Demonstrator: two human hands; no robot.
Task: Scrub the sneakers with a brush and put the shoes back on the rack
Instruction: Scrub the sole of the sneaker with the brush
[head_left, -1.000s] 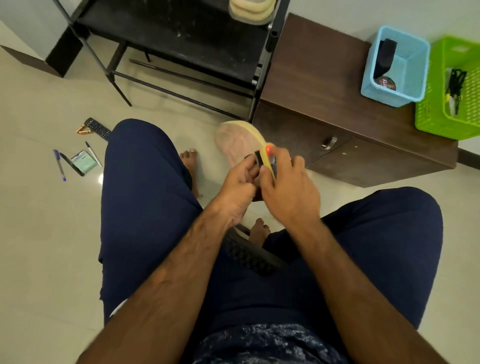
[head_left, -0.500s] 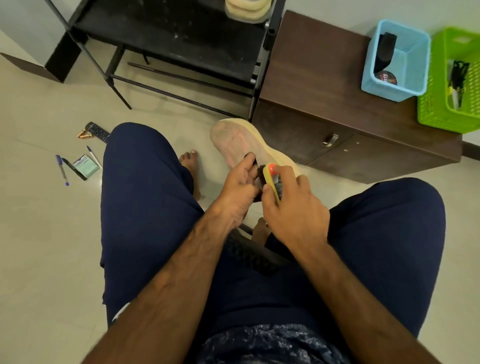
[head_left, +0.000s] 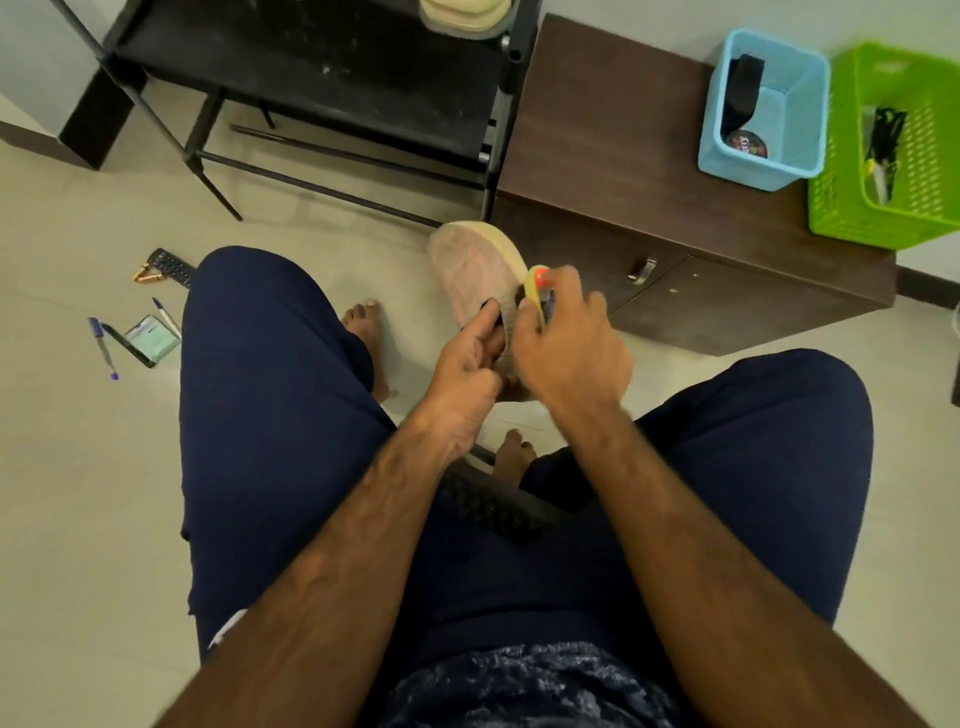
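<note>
Head view, looking down past my knees. Left hand (head_left: 467, 369) grips the sneaker (head_left: 467, 270) from the near end: fingers curled on it, index finger laid along a dark patch by the sole edge. The sneaker is off the floor, between my knees, toe pointing away toward the rack (head_left: 311, 67), pale pinkish underside turned up and left, tan edge on the right. Right hand (head_left: 569, 348) is wrapped round the brush (head_left: 537, 293), which has a yellow body and an orange spot at its far end. The brush sits against the sneaker's right edge, just past my left fingertips. The right fingers are motion-blurred, so I cannot tell exactly where the bristles touch. A second pale shoe (head_left: 465, 18) sits on the rack's black shelf at the top edge, cut off by the frame. A brown cabinet (head_left: 613, 114) stands right beside the rack and just behind the sneaker. On its top are a blue basket (head_left: 753, 171) holding a dark object and a round tin, and a green basket (head_left: 841, 208) touching it on the right, contents too small to tell. On the floor (head_left: 78, 467) to my left are a remote (head_left: 169, 265), two pens (head_left: 103, 348) and a small greenish packet (head_left: 153, 335). Both my bare feet are on the tile under the sneaker.
</note>
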